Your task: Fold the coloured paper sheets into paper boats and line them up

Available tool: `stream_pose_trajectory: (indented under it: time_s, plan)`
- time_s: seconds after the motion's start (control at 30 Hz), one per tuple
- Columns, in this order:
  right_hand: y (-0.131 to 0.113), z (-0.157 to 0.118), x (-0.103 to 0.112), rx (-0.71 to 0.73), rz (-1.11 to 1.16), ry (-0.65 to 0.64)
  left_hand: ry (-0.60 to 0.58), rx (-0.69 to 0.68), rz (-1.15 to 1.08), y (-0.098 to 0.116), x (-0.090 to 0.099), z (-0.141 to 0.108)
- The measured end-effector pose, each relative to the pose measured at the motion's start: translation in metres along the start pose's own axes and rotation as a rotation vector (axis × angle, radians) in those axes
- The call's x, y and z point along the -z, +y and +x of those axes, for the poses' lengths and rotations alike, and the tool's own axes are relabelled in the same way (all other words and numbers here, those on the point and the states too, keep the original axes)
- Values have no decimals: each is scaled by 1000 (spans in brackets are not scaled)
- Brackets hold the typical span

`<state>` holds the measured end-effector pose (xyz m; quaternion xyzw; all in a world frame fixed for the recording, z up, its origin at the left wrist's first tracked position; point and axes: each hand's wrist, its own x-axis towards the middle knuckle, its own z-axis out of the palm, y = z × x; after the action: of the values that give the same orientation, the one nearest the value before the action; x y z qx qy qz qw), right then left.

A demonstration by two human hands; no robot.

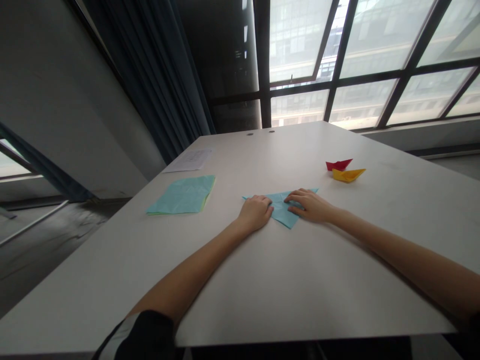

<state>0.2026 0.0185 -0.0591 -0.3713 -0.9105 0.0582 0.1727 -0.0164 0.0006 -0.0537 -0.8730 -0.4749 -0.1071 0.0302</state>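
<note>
A light blue sheet of origami paper (284,210), folded into a triangle, lies on the table with one corner pointing toward me. On its left part rests my left hand (256,212), fingers bent and close together, holding the paper down. My right hand (310,206) lies over the right part of the sheet, with thumb and fingers apart and fingertips touching it. Both hands cover some of the paper, so its folds show only in part.
On the right stand a red paper boat (338,165) and a yellow paper boat (348,175). A stack of blue and green paper (182,195) lies at the left, and a printed white sheet (190,160) behind it. The white table (240,295) reaches toward the windows.
</note>
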Motion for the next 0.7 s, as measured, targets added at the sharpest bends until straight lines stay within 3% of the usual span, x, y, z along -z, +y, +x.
stream_pose_trajectory:
  time_s: [0.17,0.43,0.7]
  plan:
    - [-7,-3,0,-23,-22,-50,-14,64,8,8,-3,-3]
    - [-8,-5,1,-29,-30,-104,-197,179,-48,13,-4,-5]
    - [-5,-6,-1,-32,-32,-129,-213,237,-87,11,-4,-6]
